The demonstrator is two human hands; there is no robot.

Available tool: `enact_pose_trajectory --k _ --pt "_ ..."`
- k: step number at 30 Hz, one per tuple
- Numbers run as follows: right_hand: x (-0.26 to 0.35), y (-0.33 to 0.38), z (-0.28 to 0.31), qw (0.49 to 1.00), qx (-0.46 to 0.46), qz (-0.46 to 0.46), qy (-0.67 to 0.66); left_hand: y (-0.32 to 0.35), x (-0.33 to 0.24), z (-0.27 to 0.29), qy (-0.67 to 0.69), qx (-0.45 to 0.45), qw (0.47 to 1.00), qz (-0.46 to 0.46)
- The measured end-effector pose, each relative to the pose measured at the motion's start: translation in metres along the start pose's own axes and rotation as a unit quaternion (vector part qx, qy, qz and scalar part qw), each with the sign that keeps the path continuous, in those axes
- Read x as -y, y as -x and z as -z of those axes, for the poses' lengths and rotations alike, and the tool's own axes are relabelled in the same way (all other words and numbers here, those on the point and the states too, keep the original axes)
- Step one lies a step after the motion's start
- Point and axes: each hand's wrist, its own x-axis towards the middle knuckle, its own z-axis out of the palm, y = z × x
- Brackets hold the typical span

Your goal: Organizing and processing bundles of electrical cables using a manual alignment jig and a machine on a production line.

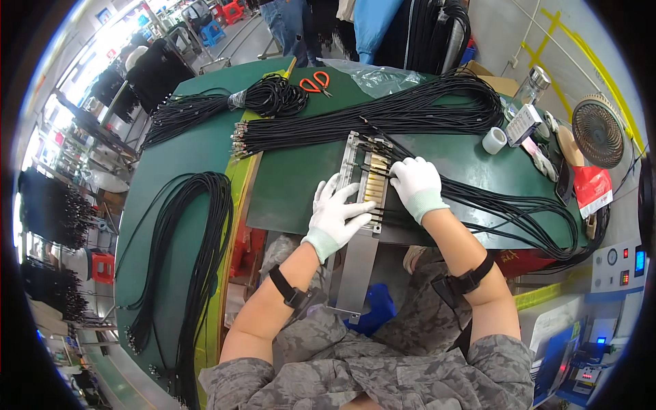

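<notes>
Right now both gloved hands rest on the jig [363, 179], a long grey metal plate with a row of brass slots, lying on the green table [301, 178] straight ahead of the person. Its long axis runs away from the body, the near end hanging off the table edge over the lap. The left hand [335, 212] lies flat and spread on the jig's left rail, fingers open, gripping nothing. The right hand [417, 183] presses down on the black cables [478, 201] just right of the jig; whether its fingers pinch one, I cannot tell.

Those cables look light, limp and rubbery, likely to slide and tangle, so they are best taken close to their metal tips. The tips point left into the slots, while the lengths trail right of the jig and loop back. The jig itself seems stiff and fairly heavy.

Beyond the jig lies a thick cable bundle [383, 113], then orange scissors [315, 82]. Far right of it stands a small fan [598, 130].
</notes>
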Motion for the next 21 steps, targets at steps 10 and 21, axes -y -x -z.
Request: enact_pose_trajectory --k 10,21 --pt "0.001 0.014 0.025 0.985 -0.022 0.139 -0.099 -0.003 0.015 0.005 0.170 -0.156 0.962 0.145" --pt "0.021 0.015 0.020 0.946 0.011 0.163 -0.279 -0.006 0.007 0.010 0.069 -0.189 0.980 0.005"
